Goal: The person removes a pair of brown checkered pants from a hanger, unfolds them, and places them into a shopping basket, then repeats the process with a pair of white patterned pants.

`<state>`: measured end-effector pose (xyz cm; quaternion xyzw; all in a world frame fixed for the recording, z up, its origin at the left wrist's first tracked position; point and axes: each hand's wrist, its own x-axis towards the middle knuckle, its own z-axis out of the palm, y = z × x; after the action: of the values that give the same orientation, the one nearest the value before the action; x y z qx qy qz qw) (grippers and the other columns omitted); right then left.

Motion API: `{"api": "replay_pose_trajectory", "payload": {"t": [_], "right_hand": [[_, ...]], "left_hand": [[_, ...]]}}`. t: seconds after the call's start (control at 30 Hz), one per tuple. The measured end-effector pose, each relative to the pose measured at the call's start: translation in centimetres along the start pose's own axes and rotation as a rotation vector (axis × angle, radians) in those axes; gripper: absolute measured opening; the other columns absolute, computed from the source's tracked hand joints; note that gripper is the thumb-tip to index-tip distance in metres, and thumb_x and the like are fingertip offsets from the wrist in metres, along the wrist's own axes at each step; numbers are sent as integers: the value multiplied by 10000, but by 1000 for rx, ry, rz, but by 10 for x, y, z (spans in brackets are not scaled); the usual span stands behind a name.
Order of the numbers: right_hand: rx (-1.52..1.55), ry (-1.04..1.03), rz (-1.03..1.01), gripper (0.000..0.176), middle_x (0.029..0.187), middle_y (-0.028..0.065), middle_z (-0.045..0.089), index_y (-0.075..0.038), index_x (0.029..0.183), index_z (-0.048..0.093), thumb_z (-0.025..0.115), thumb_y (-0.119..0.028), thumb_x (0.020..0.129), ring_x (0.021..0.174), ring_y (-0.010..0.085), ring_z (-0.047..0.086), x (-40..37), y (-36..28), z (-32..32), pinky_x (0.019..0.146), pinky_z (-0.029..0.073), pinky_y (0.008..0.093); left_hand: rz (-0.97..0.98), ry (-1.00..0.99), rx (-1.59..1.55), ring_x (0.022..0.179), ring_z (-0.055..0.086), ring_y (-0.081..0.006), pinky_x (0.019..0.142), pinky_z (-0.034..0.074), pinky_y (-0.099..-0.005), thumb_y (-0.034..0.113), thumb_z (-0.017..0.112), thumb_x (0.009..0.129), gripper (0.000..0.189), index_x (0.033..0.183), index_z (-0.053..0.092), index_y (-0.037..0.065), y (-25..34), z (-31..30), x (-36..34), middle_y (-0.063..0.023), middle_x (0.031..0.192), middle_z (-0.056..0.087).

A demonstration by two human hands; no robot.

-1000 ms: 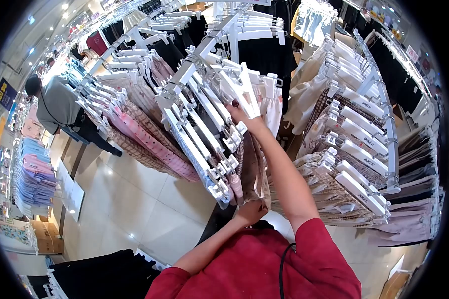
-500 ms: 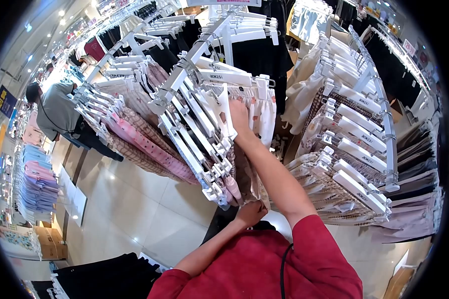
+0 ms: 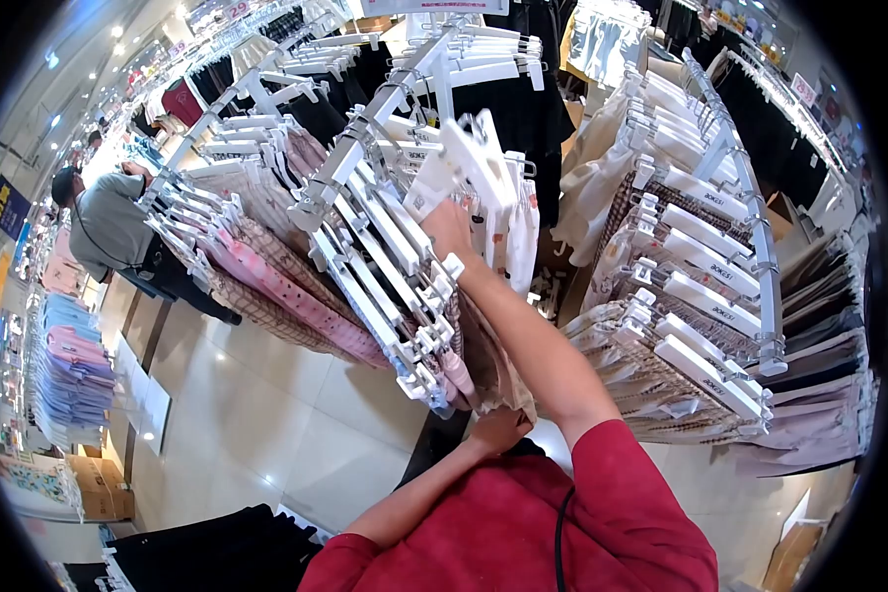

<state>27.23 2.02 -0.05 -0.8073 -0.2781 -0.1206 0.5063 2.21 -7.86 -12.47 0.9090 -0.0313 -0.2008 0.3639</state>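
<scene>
My left hand (image 3: 500, 430) is closed on the lower end of a tan garment (image 3: 493, 357), low at the front of the rack. My right hand (image 3: 448, 229) reaches in among white clip hangers (image 3: 375, 232), its fingers curled and partly hidden; what they hold cannot be made out. A white tag (image 3: 430, 185) stands just above the right hand. Beside it, a tilted white hanger (image 3: 479, 163) is blurred by motion. White pants with a small print (image 3: 523, 232) hang behind my right forearm. Pink and pale blue cloth (image 3: 451, 380) hangs left of the tan garment.
The metal rail (image 3: 370, 128) runs above the hangers. On the right stands another rack of checked and cream garments (image 3: 631, 365). Patterned pants (image 3: 276, 286) hang at the left. A person in a grey top (image 3: 113, 222) stands farther left. Black garments (image 3: 217, 543) hang at the bottom left.
My right hand has moved slightly left and down among the hangers. The white hanger and tag near it have swung up and tilted. My left hand stays at the garment's lower end.
</scene>
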Motion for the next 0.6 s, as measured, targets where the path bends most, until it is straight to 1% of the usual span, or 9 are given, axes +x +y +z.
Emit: {"api": "replay_pose_trajectory", "payload": {"t": [0.07,0.17,0.3,0.37,0.4,0.43,0.47,0.5,0.6], "right_hand": [[-137,-145,-59,319,776,234,625,0,811,653,553,-303,811,745,407,605,2,-11,-16,670,479,472],[-62,-68,-37,358,757,233,622,-7,772,657,565,-350,804,743,400,611,-2,-14,-17,679,482,478],[-263,-280,36,268,946,209,633,-32,964,648,561,-213,786,871,378,603,-7,-3,-19,728,479,432],[50,-219,-155,382,991,201,621,-42,1153,513,550,-227,821,954,353,588,-34,6,-43,797,467,403],[-14,-257,21,378,932,176,626,-34,1157,484,557,-217,835,895,321,605,-50,-7,-64,793,470,385],[-85,-243,-12,373,889,157,622,-24,1151,481,581,-215,847,825,260,611,-69,-1,-78,751,474,344],[26,-185,71,420,860,199,630,-21,1070,517,604,-354,830,785,369,607,-99,5,-91,685,476,406],[-5,-246,214,361,783,184,624,-16,1025,539,611,-308,825,701,334,611,-124,-15,-121,631,469,393],[-77,-236,465,319,686,138,628,-14,950,579,611,-307,828,611,290,615,-224,6,-156,591,480,377]], "left_hand": [[61,-42,20,886,609,-360,785,475,-457,366,506,837,363,896,601,21,-10,16,-2,-197,939,632],[116,-120,-81,873,592,-386,787,459,-459,355,523,833,365,915,575,4,-13,21,-3,-204,926,626],[96,-82,-297,769,583,-353,695,440,-428,301,568,845,315,875,571,-13,1,-7,-15,-205,826,607],[31,-29,-473,723,580,-297,666,436,-394,278,572,863,297,863,566,-19,10,-24,-31,-193,779,594],[97,31,-619,674,532,-197,645,430,-345,235,566,892,263,854,557,-25,1,-14,-34,-142,730,574],[178,86,-746,665,491,-136,636,428,-307,200,545,911,216,856,556,-9,-7,-6,-35,-66,720,562],[110,66,-869,675,502,-110,627,434,-281,190,540,915,172,883,559,23,-4,-12,-42,-21,744,556],[45,48,-989,685,512,-85,618,440,-255,181,536,920,129,910,561,55,-1,-21,-46,23,768,550],[-115,159,-1242,742,543,-87,671,448,-243,173,529,928,148,983,568,41,-4,-21,-59,-7,853,588]]}}
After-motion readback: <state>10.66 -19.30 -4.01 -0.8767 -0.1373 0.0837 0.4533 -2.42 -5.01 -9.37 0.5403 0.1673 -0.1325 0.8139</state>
